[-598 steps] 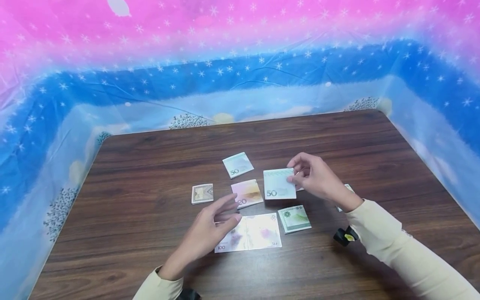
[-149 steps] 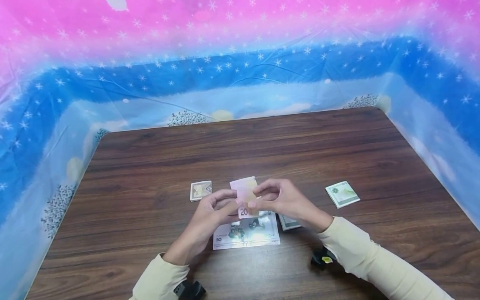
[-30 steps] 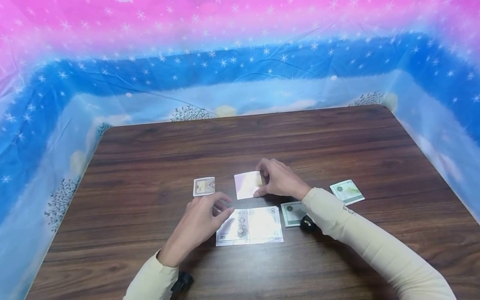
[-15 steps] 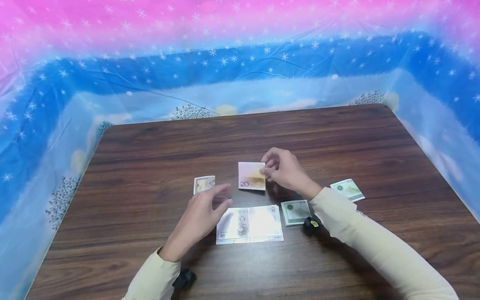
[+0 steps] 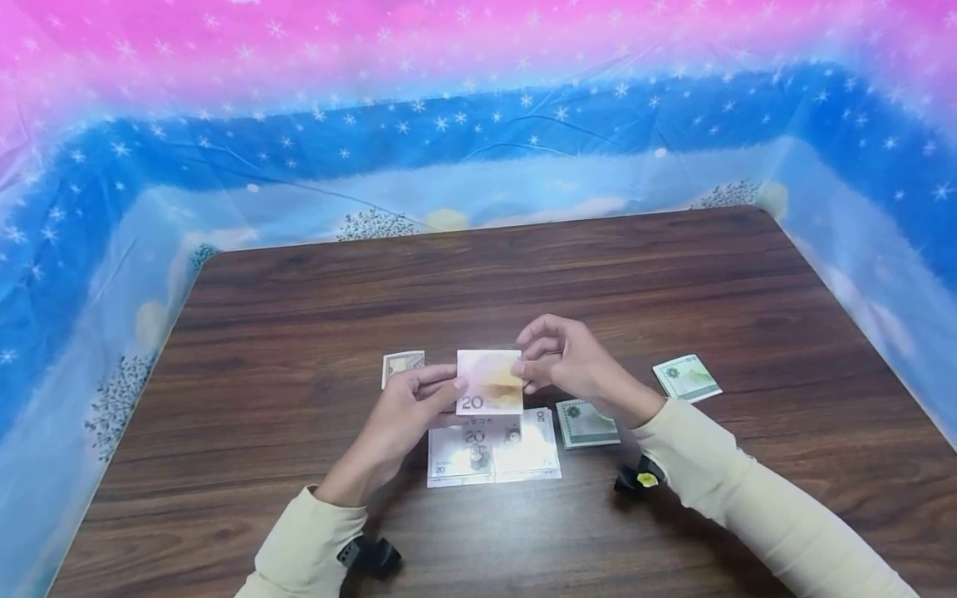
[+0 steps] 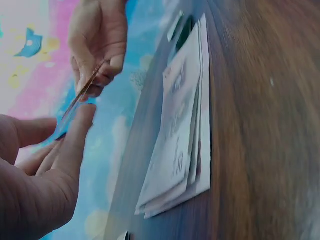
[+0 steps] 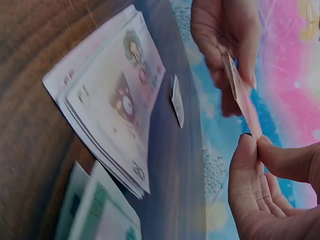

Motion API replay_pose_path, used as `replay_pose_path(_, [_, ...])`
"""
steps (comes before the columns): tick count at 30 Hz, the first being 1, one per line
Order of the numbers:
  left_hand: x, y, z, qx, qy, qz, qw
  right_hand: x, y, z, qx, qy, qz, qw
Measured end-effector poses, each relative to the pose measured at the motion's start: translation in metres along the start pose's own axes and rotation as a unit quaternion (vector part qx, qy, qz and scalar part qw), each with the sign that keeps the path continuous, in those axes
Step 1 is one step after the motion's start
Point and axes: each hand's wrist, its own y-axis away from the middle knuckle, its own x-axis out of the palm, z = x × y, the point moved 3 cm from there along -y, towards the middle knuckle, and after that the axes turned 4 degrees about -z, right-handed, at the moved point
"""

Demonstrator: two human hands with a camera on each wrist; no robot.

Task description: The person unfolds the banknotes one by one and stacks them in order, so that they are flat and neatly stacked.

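A folded 20 banknote [image 5: 489, 382], pink and gold, is held up over a flat stack of unfolded notes [image 5: 516, 465]. My left hand [image 5: 399, 415] pinches its left edge between thumb and fingers. On the opposite edge, my right hand [image 5: 579, 361] has it between thumb and index finger, with the other fingers loosely curled. The right wrist view shows the folded note [image 7: 241, 95] edge-on, spanning both hands. A 20 note lies on top of the stack, and the left wrist view shows the stack's [image 6: 175, 130] several layers slightly fanned.
Just right of the stack lies a folded green note [image 5: 586, 425]. Another folded green note [image 5: 686, 378] lies farther right. Partly behind the left hand is a folded brown note [image 5: 404, 361]. A patterned cloth [image 5: 478, 133] surrounds the wooden table [image 5: 336, 299].
The folded 20 note has come nearer in the right hand, and the left hand now pinches it too. Since five seconds ago, the stack's top note has gone from a 50 to a 20.
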Motion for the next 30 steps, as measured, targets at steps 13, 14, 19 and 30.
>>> replay_pose_path(13, [0.007,0.004,-0.003,-0.019,0.055,0.016,0.9982,0.011,0.010,-0.011,0.019,0.027,-0.003,0.9995])
replay_pose_path(14, [0.008,0.004,-0.003,-0.016,0.055,0.021,0.9981,0.012,0.011,-0.011,0.019,0.028,0.003,0.9994])
replay_pose_path(19, [0.012,0.002,-0.002,-0.009,0.047,0.033,0.9983,0.018,0.016,-0.012,0.036,0.017,0.034,0.9986])
replay_pose_path(30, [0.017,0.000,-0.001,0.008,0.024,0.038,0.9989,0.030,0.022,-0.016,0.047,-0.033,0.069,0.9960])
